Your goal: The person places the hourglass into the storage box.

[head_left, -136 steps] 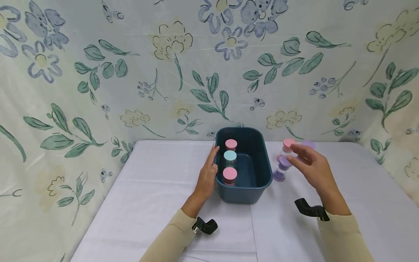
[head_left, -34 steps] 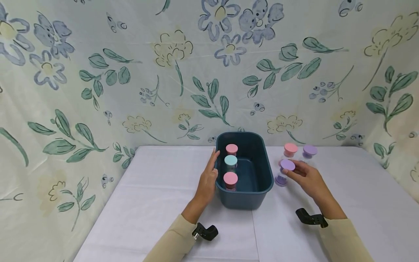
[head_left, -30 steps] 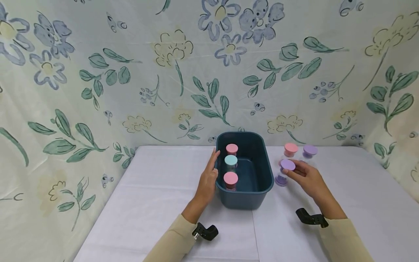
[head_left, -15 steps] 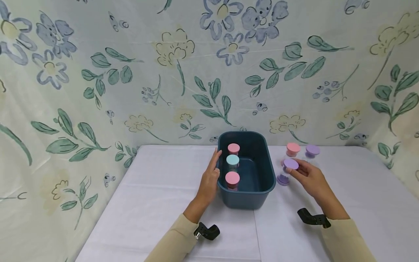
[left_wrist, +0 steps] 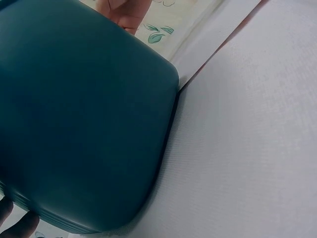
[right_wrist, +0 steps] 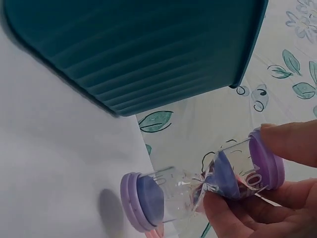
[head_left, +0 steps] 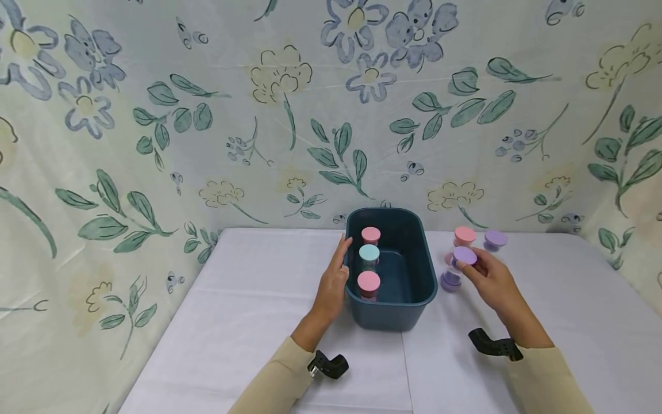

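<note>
My right hand (head_left: 491, 282) pinches a purple-capped sand timer (right_wrist: 173, 193) by its upper cap and waist, right of a dark teal bin (head_left: 390, 316). In the right wrist view blue-purple sand shows in both glass bulbs, and the lower cap stands apart from its shadow on the cloth. My left hand (head_left: 328, 290) rests on the bin's left side with fingers straight. Along that side, inside the bin, stand a pink-capped sand timer (head_left: 369, 282), one with a light blue cap (head_left: 369, 254) and another pink-capped timer (head_left: 370, 234).
Behind my right hand, a pink-capped sand timer (head_left: 465, 234) and another purple-capped timer (head_left: 496, 239) stand on the white-covered table (head_left: 258, 287). A floral curtain (head_left: 207, 144) hangs close behind the bin.
My right hand, loosely spread beside the purple-capped timer at first, has taken hold of it and lifted it slightly, tilting it. My left hand has stayed on the bin.
</note>
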Demonstrator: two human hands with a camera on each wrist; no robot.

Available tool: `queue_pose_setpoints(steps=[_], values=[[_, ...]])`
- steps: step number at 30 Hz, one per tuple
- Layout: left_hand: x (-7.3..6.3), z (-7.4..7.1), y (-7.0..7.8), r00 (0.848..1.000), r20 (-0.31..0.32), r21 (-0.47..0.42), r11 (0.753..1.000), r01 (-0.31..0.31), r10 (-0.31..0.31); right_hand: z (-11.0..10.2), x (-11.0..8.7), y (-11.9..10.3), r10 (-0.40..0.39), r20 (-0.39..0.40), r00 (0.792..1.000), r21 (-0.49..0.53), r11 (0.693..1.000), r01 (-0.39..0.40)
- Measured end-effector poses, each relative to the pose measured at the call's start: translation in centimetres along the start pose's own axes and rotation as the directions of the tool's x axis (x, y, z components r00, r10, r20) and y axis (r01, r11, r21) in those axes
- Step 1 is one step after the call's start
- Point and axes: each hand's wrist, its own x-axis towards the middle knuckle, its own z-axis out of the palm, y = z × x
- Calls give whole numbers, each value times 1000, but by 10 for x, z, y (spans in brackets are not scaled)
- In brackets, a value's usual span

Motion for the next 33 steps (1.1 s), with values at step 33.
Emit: queue_pose_setpoints(steps=[33], values=[[2, -1, -2, 1000, 8, -13, 1000, -11, 11, -7, -24, -77, -32, -42, 999, 164, 986, 39]])
